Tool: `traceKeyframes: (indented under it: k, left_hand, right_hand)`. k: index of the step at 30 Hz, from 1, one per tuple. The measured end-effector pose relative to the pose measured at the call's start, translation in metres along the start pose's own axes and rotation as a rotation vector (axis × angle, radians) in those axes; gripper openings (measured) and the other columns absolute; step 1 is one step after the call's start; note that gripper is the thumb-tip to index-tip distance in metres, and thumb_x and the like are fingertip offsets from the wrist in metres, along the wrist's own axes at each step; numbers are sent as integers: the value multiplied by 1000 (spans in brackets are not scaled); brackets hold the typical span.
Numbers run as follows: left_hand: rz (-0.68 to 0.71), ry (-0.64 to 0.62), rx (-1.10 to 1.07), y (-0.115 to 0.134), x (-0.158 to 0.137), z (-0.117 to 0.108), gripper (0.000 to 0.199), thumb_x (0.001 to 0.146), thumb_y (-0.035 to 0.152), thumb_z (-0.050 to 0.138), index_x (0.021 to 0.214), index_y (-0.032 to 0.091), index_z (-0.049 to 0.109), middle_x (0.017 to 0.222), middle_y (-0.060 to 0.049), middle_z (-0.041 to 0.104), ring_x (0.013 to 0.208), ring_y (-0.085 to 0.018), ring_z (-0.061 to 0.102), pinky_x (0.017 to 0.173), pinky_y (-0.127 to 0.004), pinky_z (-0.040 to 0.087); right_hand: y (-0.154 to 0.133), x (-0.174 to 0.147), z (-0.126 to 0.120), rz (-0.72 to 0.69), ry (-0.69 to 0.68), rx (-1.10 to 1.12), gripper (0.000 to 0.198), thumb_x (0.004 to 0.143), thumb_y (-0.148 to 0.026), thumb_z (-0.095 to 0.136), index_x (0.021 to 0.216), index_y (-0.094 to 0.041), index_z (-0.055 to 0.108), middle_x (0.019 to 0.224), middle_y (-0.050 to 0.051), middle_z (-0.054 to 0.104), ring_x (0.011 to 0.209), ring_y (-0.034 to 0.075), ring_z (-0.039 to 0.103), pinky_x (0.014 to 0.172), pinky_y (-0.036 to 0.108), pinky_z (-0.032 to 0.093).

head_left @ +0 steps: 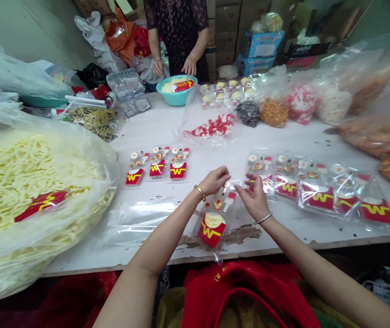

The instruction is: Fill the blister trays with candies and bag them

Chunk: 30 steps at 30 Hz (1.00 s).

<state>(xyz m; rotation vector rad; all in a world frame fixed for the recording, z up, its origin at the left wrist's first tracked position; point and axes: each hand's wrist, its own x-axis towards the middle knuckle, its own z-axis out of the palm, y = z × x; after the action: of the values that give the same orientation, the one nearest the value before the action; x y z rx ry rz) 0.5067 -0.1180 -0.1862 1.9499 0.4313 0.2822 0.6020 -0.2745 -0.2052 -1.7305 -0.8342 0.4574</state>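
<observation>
My left hand (215, 181), with a gold bracelet at the wrist, is pinched just above a clear plastic pack; what its fingertips hold is too small to make out. The pack's red fries box (211, 230) bears a yellow zigzag and has pale fries at the top. Above it in the same pack lie small round food pieces (217, 203) and a red-and-white piece (230, 199). My right hand (255, 199) has its fingers apart beside the pack's upper right corner, close to a row of similar packs (286, 186).
Three more packs (178, 169) lie left of centre. Flat clear bags (143, 218) rest nearby. A huge bag of pale fries (27, 177) covers the left side. Bags of small orange pieces (274, 111) stand at right. Across the table, a person's hands (190, 64) are over a turquoise bowl (172, 99).
</observation>
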Motion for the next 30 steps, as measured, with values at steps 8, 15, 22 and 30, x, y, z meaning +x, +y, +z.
traceKeyframes:
  k: [8, 15, 22, 30]
  left_hand:
    - [-7, 631, 242, -11, 45, 2, 11, 84, 28, 54, 89, 18, 54, 89, -4, 61, 89, -16, 58, 83, -30, 44]
    - [48, 595, 600, -30, 6, -11, 33, 86, 35, 55, 112, 15, 54, 123, -14, 52, 119, -23, 48, 103, -36, 37]
    - [-397, 626, 948, -52, -45, -24, 51, 81, 33, 61, 124, 12, 46, 135, -20, 44, 123, -33, 41, 102, -50, 34]
    - [-145, 349, 838, -19, -123, 41, 46, 84, 22, 52, 128, 13, 43, 131, -14, 49, 116, -26, 47, 98, -40, 40]
  right_hand:
    - [3, 11, -11, -69, -247, -247, 89, 81, -55, 54, 150, -23, 7, 121, 16, 49, 87, 23, 60, 78, 41, 51]
    - [15, 1, -5, -466, -433, -976, 72, 84, -67, 37, 143, -26, 36, 152, 9, 26, 139, 34, 15, 109, 55, 13]
    - [28, 23, -1, -307, -296, -1104, 84, 81, -75, 25, 143, -19, 36, 147, 14, 35, 138, 37, 17, 108, 58, 12]
    - [39, 44, -16, -325, -305, -1101, 83, 82, -73, 28, 141, -16, 38, 144, 18, 37, 135, 41, 23, 105, 61, 16]
